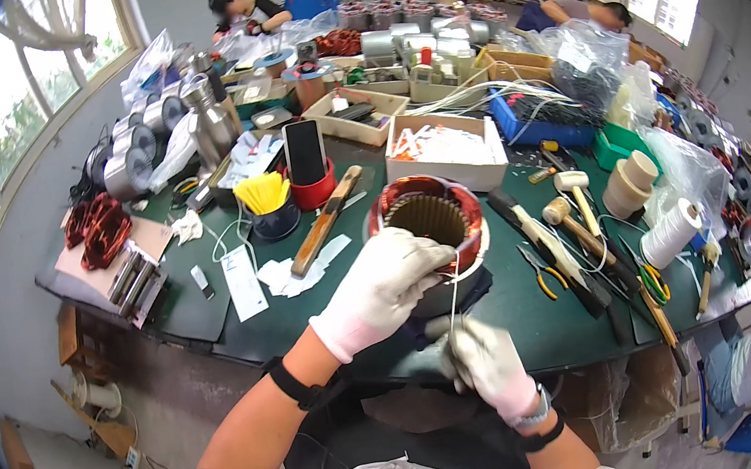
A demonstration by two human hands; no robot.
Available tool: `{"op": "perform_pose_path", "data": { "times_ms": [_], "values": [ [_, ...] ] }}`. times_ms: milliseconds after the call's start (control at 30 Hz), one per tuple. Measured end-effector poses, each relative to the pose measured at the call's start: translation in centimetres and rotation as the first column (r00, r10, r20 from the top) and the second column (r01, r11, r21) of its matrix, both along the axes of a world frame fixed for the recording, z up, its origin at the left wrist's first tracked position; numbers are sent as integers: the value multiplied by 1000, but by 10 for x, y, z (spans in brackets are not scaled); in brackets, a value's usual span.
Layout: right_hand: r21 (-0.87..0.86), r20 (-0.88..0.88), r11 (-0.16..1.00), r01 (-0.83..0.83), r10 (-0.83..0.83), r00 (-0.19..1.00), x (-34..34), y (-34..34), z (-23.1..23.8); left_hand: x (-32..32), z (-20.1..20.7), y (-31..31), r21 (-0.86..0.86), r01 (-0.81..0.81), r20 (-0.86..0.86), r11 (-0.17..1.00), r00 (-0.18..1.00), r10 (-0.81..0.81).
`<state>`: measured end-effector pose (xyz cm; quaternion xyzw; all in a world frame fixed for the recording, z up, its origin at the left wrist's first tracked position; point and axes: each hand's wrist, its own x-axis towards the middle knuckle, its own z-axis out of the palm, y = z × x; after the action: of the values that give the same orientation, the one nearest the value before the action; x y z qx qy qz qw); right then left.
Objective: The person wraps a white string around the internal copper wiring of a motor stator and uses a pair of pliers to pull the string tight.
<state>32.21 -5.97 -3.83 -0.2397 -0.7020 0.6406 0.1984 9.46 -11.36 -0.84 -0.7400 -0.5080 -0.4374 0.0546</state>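
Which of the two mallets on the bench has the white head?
The farther mallet, with its white head; the nearer mallet has a tan wooden head.

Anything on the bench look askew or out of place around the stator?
Nothing looks damaged or spilled. The stator sits near the green bench's front edge, under the left hand; tools lie scattered to its right.
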Motion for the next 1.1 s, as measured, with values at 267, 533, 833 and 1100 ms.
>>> {"op": "perform_pose_path", "data": {
  "times_ms": [267,533,833,1100],
  "values": [
    [88,-530,967,240,-158,833,-57,34,60,-7,-4,0,81,47,34,996,998,-50],
    [38,-473,971,234,-189,861,-28,5,32,-11,-7,3,124,36,17,992,999,-38],
    [704,-420,680,205,166,892,-15,25,36,10,5,2,45,-153,-17,987,988,154],
    [823,-437,430,371,62,897,-39,89,25,10,8,4,-27,-179,-94,984,980,176]
  ]
}}
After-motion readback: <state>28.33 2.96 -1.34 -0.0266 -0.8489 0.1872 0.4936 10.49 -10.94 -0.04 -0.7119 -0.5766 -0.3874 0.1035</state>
